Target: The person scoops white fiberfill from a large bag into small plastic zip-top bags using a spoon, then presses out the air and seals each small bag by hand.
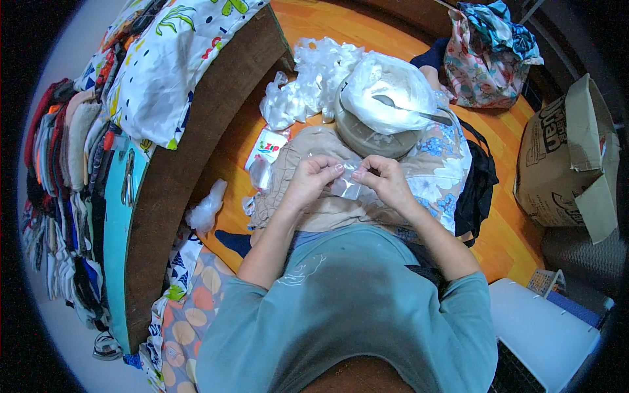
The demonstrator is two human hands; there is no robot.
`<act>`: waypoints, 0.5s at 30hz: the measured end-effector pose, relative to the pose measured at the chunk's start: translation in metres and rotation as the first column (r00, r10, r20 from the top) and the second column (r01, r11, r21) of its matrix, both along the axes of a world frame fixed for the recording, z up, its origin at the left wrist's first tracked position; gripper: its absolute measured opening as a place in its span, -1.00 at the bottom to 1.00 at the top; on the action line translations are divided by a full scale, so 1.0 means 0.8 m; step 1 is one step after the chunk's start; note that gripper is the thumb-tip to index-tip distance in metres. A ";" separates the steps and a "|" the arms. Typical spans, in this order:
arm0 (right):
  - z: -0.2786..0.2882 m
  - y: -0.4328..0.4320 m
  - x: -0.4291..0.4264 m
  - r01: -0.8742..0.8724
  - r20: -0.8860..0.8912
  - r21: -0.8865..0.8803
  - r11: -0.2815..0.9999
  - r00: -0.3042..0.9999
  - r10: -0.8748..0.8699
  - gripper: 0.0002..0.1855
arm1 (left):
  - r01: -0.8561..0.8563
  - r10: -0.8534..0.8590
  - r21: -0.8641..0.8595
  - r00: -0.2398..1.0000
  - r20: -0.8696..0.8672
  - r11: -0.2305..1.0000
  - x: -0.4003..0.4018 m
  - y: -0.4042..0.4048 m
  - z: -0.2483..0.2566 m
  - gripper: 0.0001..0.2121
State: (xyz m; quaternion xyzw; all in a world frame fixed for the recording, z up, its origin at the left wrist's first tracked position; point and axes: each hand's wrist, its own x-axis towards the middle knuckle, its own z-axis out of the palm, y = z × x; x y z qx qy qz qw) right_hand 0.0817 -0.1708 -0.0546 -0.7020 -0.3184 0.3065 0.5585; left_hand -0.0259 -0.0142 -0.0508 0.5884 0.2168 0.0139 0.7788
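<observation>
Above my lap, my left hand (pixel 319 177) and my right hand (pixel 385 178) pinch a small clear plastic bag (pixel 347 186) between thumbs and fingers. Just beyond them stands a round tub (pixel 378 142) lined with a white plastic bag (pixel 361 118). White powder (pixel 378 86) fills the liner, and a metal spoon (pixel 393 104) rests in it with its handle pointing right. Left of the tub lies a heap of small knotted plastic bags with white contents (pixel 317 78). A printed plastic packet (pixel 265 147) is on the floor by my left knee.
A crumpled clear plastic bag (pixel 206 206) lies on the wooden floor (pixel 236 162). To the left rises a wooden board edge (pixel 196 132), cloth draped over it. An open cardboard box (pixel 555 152), a floral bag (pixel 486 73), a black bag (pixel 474 186) and a white plastic lid (pixel 540 324) are on the right.
</observation>
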 end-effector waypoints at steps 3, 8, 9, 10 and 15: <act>-0.006 -0.001 -0.001 0.022 -0.023 0.020 1.000 1.000 -0.022 -0.80 | 0.082 -0.083 0.077 0.996 0.013 0.994 0.000 0.004 -0.003 -0.89; -0.003 0.003 -0.009 0.085 -0.243 0.150 0.985 0.969 -0.047 -0.81 | 0.035 -0.039 0.051 0.996 0.080 0.998 0.002 -0.006 -0.003 -0.94; 0.000 0.003 -0.010 0.091 -0.277 0.166 0.982 0.960 -0.042 -0.81 | 0.008 -0.022 0.100 0.990 0.141 0.995 0.003 -0.009 -0.005 -0.94; 0.002 0.004 -0.010 0.097 -0.311 0.182 0.979 0.950 -0.037 -0.81 | 0.008 -0.023 0.100 0.990 0.140 0.995 0.003 -0.013 -0.005 -0.94; -0.007 -0.001 0.001 -0.029 -0.239 0.088 0.996 0.970 0.049 -0.87 | -0.075 0.016 0.291 0.980 0.201 0.954 0.004 -0.020 -0.010 -0.81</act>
